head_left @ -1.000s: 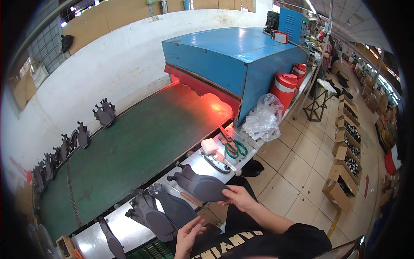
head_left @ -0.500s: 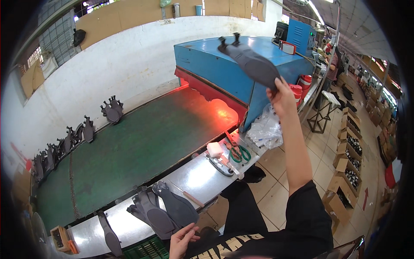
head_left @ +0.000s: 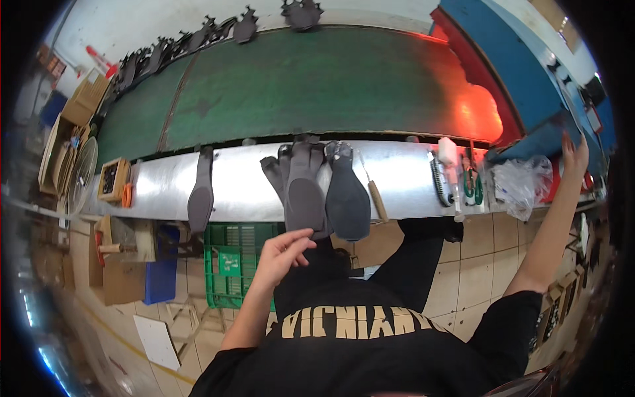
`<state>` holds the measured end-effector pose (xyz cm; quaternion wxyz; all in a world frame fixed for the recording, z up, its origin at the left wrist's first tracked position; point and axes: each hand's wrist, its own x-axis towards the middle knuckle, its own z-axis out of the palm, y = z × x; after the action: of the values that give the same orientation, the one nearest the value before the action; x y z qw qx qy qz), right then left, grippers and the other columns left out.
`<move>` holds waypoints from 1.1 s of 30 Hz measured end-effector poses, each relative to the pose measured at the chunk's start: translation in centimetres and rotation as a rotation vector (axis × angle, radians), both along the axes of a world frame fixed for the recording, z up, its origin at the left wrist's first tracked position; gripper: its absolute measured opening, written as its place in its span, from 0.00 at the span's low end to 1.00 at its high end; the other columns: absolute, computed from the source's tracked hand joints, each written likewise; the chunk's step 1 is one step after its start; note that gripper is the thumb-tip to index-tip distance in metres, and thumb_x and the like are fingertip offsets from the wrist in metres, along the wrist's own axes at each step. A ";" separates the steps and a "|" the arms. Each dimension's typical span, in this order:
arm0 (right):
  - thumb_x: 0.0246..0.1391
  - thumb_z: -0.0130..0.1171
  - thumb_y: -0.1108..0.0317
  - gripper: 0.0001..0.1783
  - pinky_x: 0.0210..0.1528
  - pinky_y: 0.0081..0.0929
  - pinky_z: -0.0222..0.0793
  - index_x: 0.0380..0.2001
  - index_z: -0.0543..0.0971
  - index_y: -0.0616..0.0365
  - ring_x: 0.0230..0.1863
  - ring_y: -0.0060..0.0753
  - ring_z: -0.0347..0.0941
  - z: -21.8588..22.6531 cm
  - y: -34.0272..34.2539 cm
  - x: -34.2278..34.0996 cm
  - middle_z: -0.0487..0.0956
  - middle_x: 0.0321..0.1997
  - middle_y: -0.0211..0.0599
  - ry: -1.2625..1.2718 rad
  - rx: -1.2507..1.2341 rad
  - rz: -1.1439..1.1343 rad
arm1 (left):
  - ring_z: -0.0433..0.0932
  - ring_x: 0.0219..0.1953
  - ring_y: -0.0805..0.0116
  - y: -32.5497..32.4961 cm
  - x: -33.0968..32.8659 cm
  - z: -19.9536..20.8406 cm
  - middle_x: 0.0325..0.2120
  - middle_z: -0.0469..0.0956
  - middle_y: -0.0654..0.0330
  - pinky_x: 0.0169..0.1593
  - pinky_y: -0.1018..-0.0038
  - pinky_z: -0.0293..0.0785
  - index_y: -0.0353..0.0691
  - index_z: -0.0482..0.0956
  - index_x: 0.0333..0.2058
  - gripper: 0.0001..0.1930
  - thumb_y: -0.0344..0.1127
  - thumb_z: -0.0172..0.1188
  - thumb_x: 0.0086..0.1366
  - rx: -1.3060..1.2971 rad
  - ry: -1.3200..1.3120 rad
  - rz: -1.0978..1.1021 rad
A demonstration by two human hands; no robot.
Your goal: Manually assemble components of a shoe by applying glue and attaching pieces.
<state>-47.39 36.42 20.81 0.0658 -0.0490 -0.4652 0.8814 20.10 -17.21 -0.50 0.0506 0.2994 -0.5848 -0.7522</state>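
Note:
Above the front edge of the metal ledge, my left hand (head_left: 283,257) is open, with fingers loosely bent and nothing in them. Its fingertips lie right by the lower end of a dark grey paddle-shaped piece (head_left: 305,198); contact is hard to tell. That piece overlaps others, and a darker one (head_left: 348,202) lies to its right. Far to the right, my right hand (head_left: 575,159) reaches up beside the blue machine (head_left: 536,79). Its fingers are closed on another dark grey paddle-shaped piece (head_left: 570,99), seen nearly edge-on and partly lost against the machine.
Behind the ledge (head_left: 248,192) runs a green conveyor belt (head_left: 317,86), glowing red near the machine. Wooden-handled tool (head_left: 378,200), green-handled scissors (head_left: 472,185) and clear plastic bags (head_left: 522,185) lie on the ledge. A green crate (head_left: 228,264) stands below.
The view has turned left and down. My right hand, earlier holding the paddle-shaped piece up in plain view, now appears at the far right edge. My left hand remains by the stacked pieces.

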 end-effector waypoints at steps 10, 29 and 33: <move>0.68 0.51 0.71 0.09 0.38 0.17 0.66 0.40 0.80 0.61 0.33 0.19 0.70 -11.2 -26.9 39.7 0.78 0.38 0.30 0.571 0.813 0.202 | 0.74 0.24 0.77 -4.4 -1.2 -1.2 0.31 0.81 0.61 0.29 0.82 0.70 0.33 0.83 0.41 0.12 0.37 0.62 0.66 -0.532 0.052 0.403; 0.62 0.52 0.76 0.10 0.36 0.19 0.69 0.31 0.82 0.67 0.33 0.24 0.75 -19.5 -30.9 50.3 0.79 0.36 0.37 0.505 0.866 0.843 | 0.71 0.27 0.80 -6.6 -10.6 -2.0 0.27 0.74 0.68 0.31 0.80 0.68 0.30 0.80 0.51 0.24 0.27 0.69 0.53 -0.468 0.123 0.405; 0.59 0.55 0.78 0.10 0.39 0.21 0.72 0.43 0.80 0.64 0.37 0.25 0.76 -18.8 -30.8 49.8 0.80 0.40 0.37 0.430 0.836 0.805 | 0.69 0.27 0.85 -3.7 -9.5 2.3 0.31 0.78 0.67 0.32 0.86 0.68 0.28 0.77 0.53 0.22 0.20 0.64 0.57 -0.292 0.280 0.410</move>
<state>2.41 5.57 1.97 -0.1659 0.3391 -0.7295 0.5703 10.59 -20.87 1.81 0.3242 0.2942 -0.6015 -0.6683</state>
